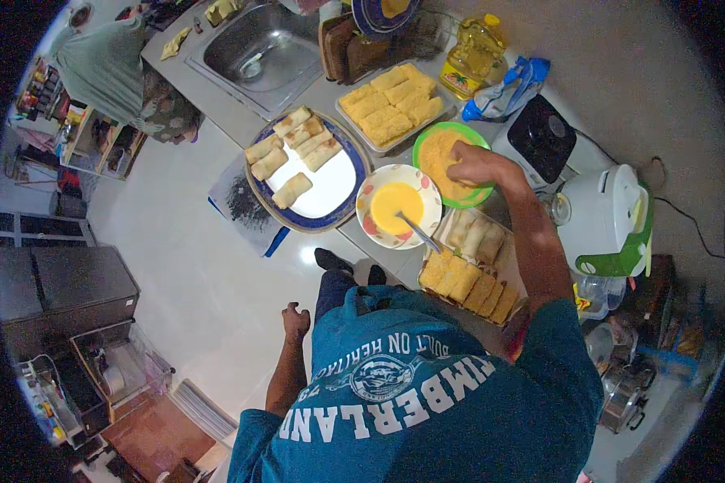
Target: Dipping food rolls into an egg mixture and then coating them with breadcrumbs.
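My right hand (pixel 474 163) reaches into orange crumbs on a green plate (pixel 423 134), fingers pointing down; whether anything is under them is hidden. My left hand (pixel 296 320) hangs beside my body, empty, fingers loosely curled. Next to the green plate, a patterned bowl (pixel 368 226) holds yellow liquid and a metal spoon (pixel 420 231). An oval blue-rimmed platter (pixel 362 158) carries several pale rolls (pixel 293 190). Crumb-coated rolls (pixel 386 124) fill a clear plastic container (pixel 362 143) behind. Nearer me, another tray holds coated rolls (pixel 459 278) and plain wrapped ones (pixel 474 235).
A steel sink (pixel 263 54) is set in the counter. An oil bottle (pixel 471 57), a blue-and-white bag (pixel 510 90) and a white-and-green appliance (pixel 604 211) stand beyond the plates. Another person (pixel 106 75) is at upper left. The platter overhangs the counter's edge.
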{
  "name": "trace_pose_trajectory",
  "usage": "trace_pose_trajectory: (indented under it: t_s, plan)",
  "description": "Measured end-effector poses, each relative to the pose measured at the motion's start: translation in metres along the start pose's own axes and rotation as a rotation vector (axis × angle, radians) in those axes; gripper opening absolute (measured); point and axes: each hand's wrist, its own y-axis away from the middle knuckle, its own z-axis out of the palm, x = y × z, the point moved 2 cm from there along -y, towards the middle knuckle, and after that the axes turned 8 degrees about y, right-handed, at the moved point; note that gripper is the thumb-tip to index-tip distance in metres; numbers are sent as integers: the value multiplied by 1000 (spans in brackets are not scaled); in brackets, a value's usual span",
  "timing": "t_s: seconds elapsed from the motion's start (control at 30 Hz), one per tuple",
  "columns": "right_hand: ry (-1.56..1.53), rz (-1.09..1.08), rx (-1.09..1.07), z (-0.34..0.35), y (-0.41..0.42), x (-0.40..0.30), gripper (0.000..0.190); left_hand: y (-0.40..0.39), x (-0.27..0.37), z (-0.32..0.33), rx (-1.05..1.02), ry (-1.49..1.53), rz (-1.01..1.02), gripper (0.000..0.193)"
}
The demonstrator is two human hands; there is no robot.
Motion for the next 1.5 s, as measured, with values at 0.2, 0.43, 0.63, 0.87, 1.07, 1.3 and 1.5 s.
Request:
trace_pose_trajectory:
  t_s: [0.2, 0.43, 0.63, 0.87, 1.07, 1.3, 1.5]
  plan:
    - [-29, -31, -483, 19, -48, 38, 35, 2, 17, -10, -17, -24, -58, 52]
    - [-1007, 84, -267, 18, -12, 32, 39, 6, 9, -10, 7, -4, -29, 52]
    - [78, 9, 14, 4, -1, 48, 28, 6, 8, -8, -1, -11, -26, 50]
    - [-40, 102, 271, 9, 11, 35, 38, 1, 20, -8, -1, -21, -19, 49]
    - [-109, 7, 374, 28, 15, 19, 50, -3, 25, -6, -29, -38, -3, 49]
    - [5, -117, 490, 23, 25, -4, 34, 1, 17, -6, -16, -42, 4, 47]
    - [-165, 90, 617, 33, 16, 36, 22, 1, 10, -6, -28, -56, 52, 46]
